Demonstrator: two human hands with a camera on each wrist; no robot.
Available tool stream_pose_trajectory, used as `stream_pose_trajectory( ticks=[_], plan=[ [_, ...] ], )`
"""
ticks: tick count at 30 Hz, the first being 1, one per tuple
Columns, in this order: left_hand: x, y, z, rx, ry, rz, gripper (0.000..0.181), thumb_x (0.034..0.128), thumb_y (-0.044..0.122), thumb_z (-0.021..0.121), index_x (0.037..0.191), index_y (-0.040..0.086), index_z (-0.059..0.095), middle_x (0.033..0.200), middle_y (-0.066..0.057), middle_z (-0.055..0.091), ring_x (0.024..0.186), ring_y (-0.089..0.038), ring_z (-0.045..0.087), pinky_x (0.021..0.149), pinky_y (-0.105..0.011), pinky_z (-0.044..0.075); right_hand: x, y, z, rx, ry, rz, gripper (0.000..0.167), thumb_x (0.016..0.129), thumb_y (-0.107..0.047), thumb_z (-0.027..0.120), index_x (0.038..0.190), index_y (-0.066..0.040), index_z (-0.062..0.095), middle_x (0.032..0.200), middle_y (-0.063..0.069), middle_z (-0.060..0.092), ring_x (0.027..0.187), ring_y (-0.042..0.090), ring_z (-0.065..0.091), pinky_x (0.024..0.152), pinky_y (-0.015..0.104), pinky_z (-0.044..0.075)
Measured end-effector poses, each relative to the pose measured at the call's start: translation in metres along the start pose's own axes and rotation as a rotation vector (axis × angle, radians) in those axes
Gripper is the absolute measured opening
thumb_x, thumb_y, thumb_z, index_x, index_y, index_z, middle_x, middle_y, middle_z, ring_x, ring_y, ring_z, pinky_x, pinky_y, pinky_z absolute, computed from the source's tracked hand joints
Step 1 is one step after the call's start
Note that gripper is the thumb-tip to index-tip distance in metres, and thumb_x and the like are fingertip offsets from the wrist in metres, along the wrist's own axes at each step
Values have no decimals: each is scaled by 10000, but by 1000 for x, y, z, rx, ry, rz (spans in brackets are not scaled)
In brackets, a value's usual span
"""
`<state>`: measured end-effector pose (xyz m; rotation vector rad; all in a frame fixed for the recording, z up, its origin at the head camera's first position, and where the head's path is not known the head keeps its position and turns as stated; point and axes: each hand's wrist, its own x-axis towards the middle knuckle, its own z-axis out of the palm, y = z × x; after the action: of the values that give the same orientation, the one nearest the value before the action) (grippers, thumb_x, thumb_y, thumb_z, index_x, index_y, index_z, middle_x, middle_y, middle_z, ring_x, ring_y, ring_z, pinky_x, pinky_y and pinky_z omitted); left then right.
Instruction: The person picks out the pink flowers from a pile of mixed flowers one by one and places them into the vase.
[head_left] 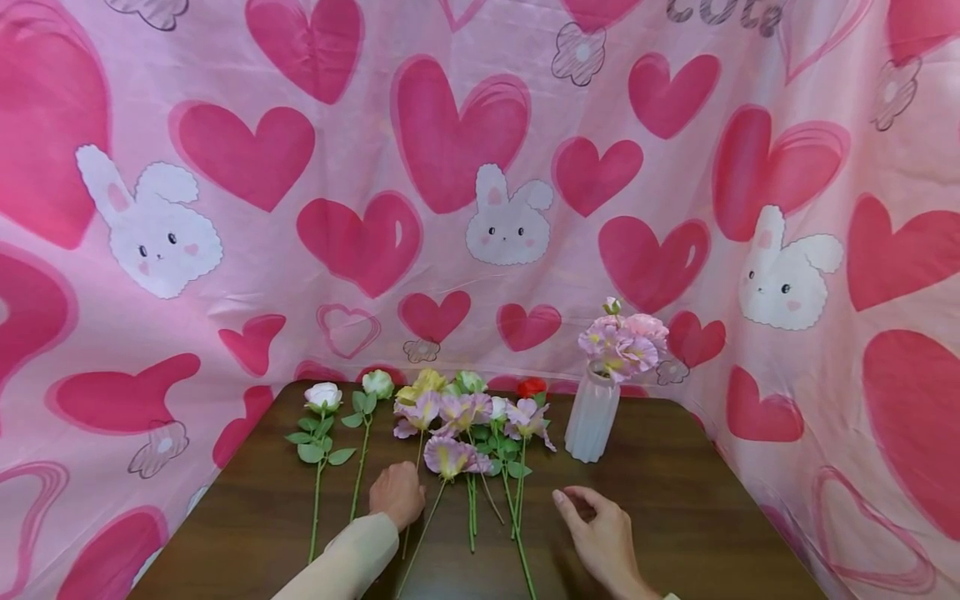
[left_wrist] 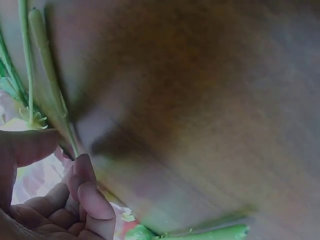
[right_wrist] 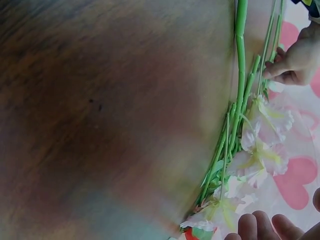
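Observation:
My left hand point(head_left: 397, 496) is low over the table, pinching a thin flower stem point(left_wrist: 72, 137) between thumb and fingers. That stem appears to lead up to a pale purple flower point(head_left: 417, 412) at the left of the bunch. Another purple flower point(head_left: 450, 457) lies just right of this hand, its stem slanting toward the near edge. My right hand point(head_left: 603, 533) hovers right of the bunch, fingers loosely bent and holding nothing. Ahead of it stands a white ribbed vase point(head_left: 592, 417) holding pink and purple flowers point(head_left: 622, 346).
A white rose point(head_left: 323, 397) and a pale green rose point(head_left: 377, 383) lie to the left with long stems. Yellow flowers point(head_left: 423, 383) and a red flower point(head_left: 531, 387) lie toward the back of the brown table point(head_left: 675, 483). A pink heart-print cloth point(head_left: 510, 283) hangs behind.

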<state>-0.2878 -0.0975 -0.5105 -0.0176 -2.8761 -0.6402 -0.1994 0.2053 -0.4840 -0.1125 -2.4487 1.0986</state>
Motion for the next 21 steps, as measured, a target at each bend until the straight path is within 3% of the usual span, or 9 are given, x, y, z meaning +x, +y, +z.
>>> stream_pose_trajectory(
  ticks=[6, 15, 21],
  plan=[
    [-3, -2, 0, 6, 9, 2, 281, 851, 71, 757, 633, 69, 581, 746, -148, 683, 718, -347, 678, 655, -525, 557, 0, 0, 1, 9, -1, -2, 202, 913, -400, 785, 970, -206, 795, 860, -92, 737, 788, 74, 639, 708, 271, 492],
    [-2, -1, 0, 21, -25, -29, 167, 856, -15, 685, 706, 35, 632, 789, -170, 701, 729, -351, 684, 678, -524, 563, -1, -1, 1, 8, -4, 7, 209, 921, -401, 775, 978, -201, 797, 841, -92, 731, 759, 63, 625, 673, 261, 479],
    [-2, -3, 1, -6, -42, -81, 140, 845, -1, 710, 731, 33, 636, 787, -158, 695, 733, -350, 684, 667, -521, 557, -2, -1, 1, 13, -8, 12, 232, 917, -426, 773, 977, -203, 797, 834, -109, 728, 752, 40, 623, 671, 252, 483]
  ],
)
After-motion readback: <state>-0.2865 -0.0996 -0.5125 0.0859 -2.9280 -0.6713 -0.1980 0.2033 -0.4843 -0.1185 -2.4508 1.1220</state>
